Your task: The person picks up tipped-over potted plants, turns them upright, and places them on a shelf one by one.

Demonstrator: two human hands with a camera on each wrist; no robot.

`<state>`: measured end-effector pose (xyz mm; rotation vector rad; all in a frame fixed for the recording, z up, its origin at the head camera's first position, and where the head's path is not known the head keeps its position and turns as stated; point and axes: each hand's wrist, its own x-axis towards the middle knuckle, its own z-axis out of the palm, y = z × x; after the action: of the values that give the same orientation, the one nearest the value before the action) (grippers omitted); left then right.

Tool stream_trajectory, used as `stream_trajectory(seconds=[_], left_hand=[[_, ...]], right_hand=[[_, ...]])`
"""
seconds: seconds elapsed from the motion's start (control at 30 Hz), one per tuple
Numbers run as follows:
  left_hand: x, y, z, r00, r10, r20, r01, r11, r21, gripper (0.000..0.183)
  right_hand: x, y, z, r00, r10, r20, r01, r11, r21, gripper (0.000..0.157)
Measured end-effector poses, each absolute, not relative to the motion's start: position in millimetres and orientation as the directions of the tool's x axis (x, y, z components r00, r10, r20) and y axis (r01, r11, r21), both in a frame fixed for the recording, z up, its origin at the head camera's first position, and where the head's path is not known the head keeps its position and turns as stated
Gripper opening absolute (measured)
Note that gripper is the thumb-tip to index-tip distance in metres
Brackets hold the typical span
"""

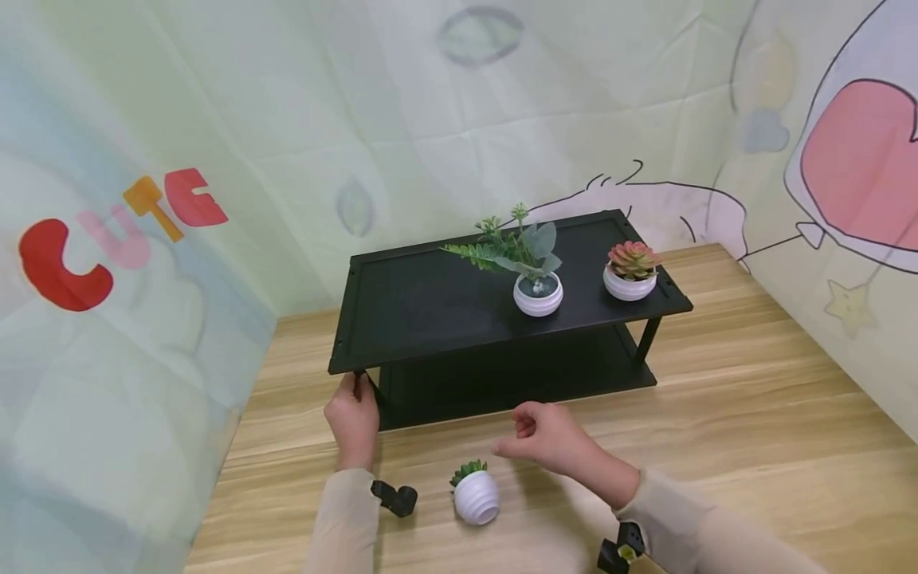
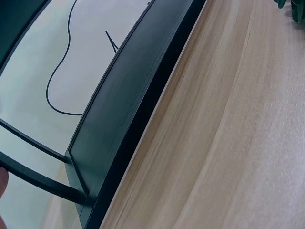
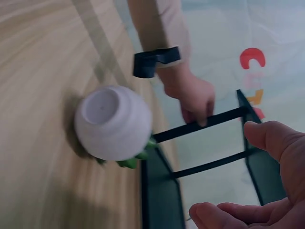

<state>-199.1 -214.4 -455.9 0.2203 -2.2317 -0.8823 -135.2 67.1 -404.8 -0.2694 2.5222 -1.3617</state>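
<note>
With our left hand (image 1: 353, 418) gripping a post (image 3: 228, 116) of the black shelf (image 1: 430, 303) left of centre in the head view, and our right hand (image 1: 552, 438) holding nothing, thumb and fingers apart at lower right of centre, we would do best to steady that post lightly and take the white pot (image 1: 476, 500) by its sides, sparing the leaves (image 1: 469, 471). It lies tipped on the table (image 1: 753, 383) at lower centre, rounded and ridged, base towards us, green leaves poking out at its upper left.

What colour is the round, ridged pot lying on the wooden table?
The pot is white, best seen in the head view.
</note>
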Motion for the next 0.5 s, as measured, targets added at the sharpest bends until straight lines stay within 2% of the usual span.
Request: stream_trajectory(seconds=[0.5], left_hand=[[-200.5,-216.1,-458.8,-0.733,-0.386,0.56,0.1,0.753,0.65,0.017]], right_hand=[[-113.5,43.2,-438.3,-0.939,-0.314,-0.142,-0.044,0.517,-0.855,0.056]])
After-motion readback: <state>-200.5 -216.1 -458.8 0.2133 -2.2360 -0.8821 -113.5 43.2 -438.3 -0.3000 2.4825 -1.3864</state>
